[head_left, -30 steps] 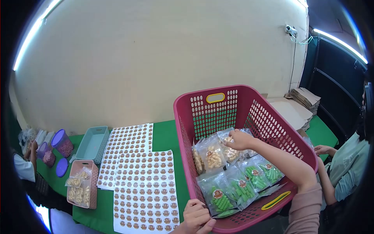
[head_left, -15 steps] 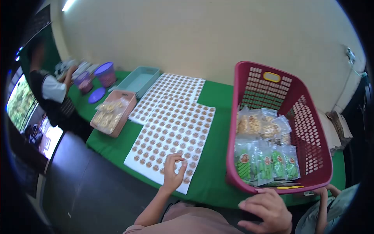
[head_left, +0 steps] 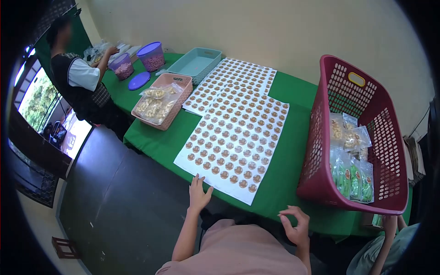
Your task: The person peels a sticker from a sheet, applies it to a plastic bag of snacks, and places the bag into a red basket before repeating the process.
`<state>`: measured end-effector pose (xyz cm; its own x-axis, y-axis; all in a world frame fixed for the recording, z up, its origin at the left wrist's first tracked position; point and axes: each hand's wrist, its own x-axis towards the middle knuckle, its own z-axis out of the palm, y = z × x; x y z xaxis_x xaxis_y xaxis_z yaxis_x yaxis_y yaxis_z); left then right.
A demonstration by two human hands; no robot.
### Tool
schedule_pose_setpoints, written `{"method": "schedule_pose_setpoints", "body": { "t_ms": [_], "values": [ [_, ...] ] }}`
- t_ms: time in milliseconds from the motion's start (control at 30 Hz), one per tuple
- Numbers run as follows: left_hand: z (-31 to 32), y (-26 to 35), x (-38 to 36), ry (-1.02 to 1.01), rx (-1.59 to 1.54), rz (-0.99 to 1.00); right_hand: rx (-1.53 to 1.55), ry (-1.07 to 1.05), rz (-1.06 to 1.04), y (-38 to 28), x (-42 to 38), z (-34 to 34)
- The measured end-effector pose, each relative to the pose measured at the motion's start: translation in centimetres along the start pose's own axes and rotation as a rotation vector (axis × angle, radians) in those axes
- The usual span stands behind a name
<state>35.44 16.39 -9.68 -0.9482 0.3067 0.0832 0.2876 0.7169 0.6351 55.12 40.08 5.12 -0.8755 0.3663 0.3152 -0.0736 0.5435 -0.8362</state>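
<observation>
My left hand (head_left: 199,193) is at the front edge of the sticker sheet (head_left: 229,142), fingers stretched and apart, with nothing in it. The white sheet carries rows of round brown stickers and overlaps another sheet (head_left: 254,71) behind it. My right hand (head_left: 295,223) hangs at the table's front edge, thumb and fingers curved with a gap between them, holding nothing. To its right stands the crimson basket (head_left: 321,183), with bags of green sticks (head_left: 355,181) and bags of pale snacks (head_left: 350,133) inside.
A pink basket (head_left: 176,110) of bagged snacks, a teal tray (head_left: 195,64), two purple-rimmed tubs (head_left: 151,57) and a purple lid (head_left: 139,81) stand on the green table. A person (head_left: 80,78) is at the far left end; another person's arm (head_left: 387,243) shows at lower right.
The view has turned left. My left hand has moved back from the stickers to the sheet's front edge. My right hand has moved away from the crimson basket's rim.
</observation>
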Motion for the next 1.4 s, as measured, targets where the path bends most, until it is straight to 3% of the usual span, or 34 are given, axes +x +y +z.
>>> {"method": "schedule_pose_setpoints", "body": {
  "t_ms": [167,333,567,833,1133,1267,1400],
  "values": [
    [-2.2,-2.2,0.5,-0.079,0.015,-0.044,0.096,-0.161,0.102,0.6,3.0,8.3],
    [-5.3,-5.6,1.9,-0.184,0.067,0.059,-0.058,-0.369,-0.02,1.9,6.8,20.1],
    [-7.0,-10.0,2.8,-0.327,0.298,0.291,-0.44,-0.235,-0.12,4.2,8.7,33.2],
    [-8.1,-11.0,3.8,-0.341,0.358,0.402,-0.665,-0.151,-0.036,2.9,8.8,35.8],
    [-9.0,-11.2,5.1,-0.373,0.373,0.464,-0.764,-0.146,-0.039,2.7,8.9,36.2],
    [-9.6,-11.2,6.2,-0.419,0.38,0.504,-0.717,-0.201,0.075,2.1,9.7,36.2],
    [-11.2,-10.6,8.4,-0.634,0.37,0.529,-0.734,-0.187,0.154,2.2,10.6,36.8]
  ]
}}
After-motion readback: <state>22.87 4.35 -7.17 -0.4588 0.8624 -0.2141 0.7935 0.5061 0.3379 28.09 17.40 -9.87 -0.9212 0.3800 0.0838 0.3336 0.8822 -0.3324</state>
